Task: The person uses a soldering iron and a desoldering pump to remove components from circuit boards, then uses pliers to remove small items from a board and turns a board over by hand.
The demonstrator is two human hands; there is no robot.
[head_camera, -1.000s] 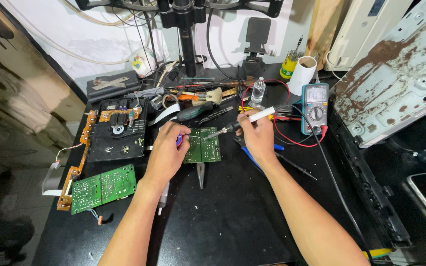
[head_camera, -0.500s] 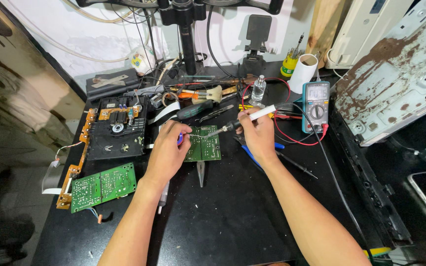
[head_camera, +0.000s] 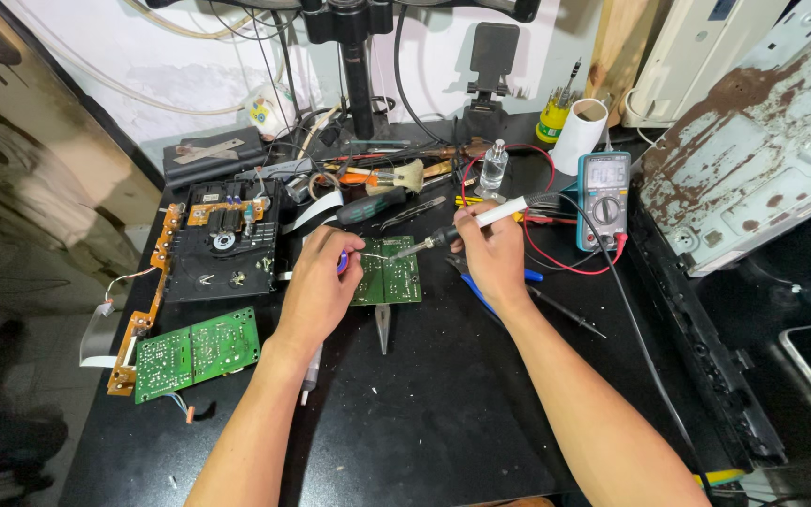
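Left hand pinched closed; right hand fisted, both forearms extended.

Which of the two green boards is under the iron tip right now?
The small green board at centre, between the left hand and right hand holding the iron. The larger board lies untouched at the table's left.

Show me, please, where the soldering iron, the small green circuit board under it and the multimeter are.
soldering iron (head_camera: 495,214), head view, on its white handle.
small green circuit board (head_camera: 391,280), head view, middle of its green face.
multimeter (head_camera: 604,198), head view, near its dial.
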